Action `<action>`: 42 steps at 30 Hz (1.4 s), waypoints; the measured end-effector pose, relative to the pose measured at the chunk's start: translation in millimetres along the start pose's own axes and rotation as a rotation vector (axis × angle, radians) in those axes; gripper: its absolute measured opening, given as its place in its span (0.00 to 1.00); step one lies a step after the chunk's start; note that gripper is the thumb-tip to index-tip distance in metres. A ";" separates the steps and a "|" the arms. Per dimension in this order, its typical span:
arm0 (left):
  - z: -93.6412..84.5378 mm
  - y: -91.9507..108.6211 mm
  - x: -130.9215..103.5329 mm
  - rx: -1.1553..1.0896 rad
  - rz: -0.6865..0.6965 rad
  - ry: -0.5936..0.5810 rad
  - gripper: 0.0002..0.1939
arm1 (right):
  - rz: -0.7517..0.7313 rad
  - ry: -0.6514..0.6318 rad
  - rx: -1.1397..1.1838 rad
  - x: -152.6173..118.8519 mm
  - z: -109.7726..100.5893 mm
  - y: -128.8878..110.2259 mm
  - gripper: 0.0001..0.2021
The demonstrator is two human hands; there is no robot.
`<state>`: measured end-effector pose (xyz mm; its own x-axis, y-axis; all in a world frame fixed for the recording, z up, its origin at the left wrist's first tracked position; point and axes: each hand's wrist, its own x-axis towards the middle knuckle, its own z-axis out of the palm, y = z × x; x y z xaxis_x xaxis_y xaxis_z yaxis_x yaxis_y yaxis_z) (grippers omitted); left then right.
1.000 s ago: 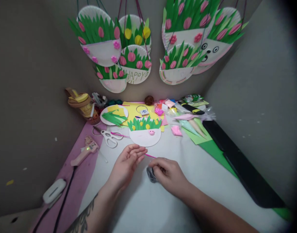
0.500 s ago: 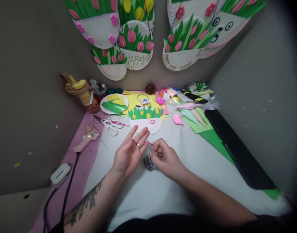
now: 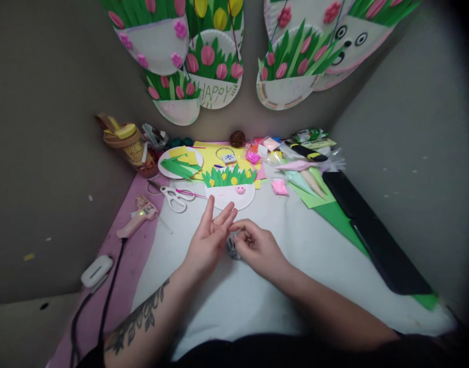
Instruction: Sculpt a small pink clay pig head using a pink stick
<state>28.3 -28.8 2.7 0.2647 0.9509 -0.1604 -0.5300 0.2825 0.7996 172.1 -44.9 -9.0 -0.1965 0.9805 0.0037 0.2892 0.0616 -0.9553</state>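
My left hand (image 3: 208,240) is open, palm turned up and to the right, its fingers spread just below the paper plate craft. My right hand (image 3: 255,248) is closed beside it, thumb and fingers pinched round a small clear bag (image 3: 233,248) with dark contents. Its fingertips meet or nearly meet the left fingers. A white half plate (image 3: 227,196) with green paper grass, yellow tulips and a pink face piece lies flat beyond both hands. White scissors (image 3: 173,197) and a thin magenta stick (image 3: 192,193) rest to its left.
A pink glue gun (image 3: 139,217) with a black cord lies left, near a white case (image 3: 97,272). Pink clay (image 3: 279,187), piping bags (image 3: 303,181) and a long black object (image 3: 376,235) are at right. Decorated plates (image 3: 213,76) hang on the back wall.
My left hand has turned its palm inward and come closer to my right hand. The magenta piece seen between them is now hidden. The small bag has shifted slightly up and left.
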 end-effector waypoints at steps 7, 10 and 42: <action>2.5 -2.1 -13.5 0.420 0.226 -0.248 0.43 | -0.304 0.114 -0.150 -3.3 7.9 3.8 0.11; 2.9 -0.2 -16.2 0.499 0.206 -0.278 0.41 | -0.425 0.114 -0.200 -3.1 9.7 7.6 0.12; -16.6 -1.3 2.6 1.140 0.234 -0.175 0.13 | -0.199 0.131 -0.014 -0.1 -18.0 4.1 0.02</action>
<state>16.3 -24.6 -8.4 0.4106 0.9092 0.0693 0.4233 -0.2573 0.8687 190.2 -41.4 -7.7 -0.1281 0.9646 0.2303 0.2703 0.2574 -0.9277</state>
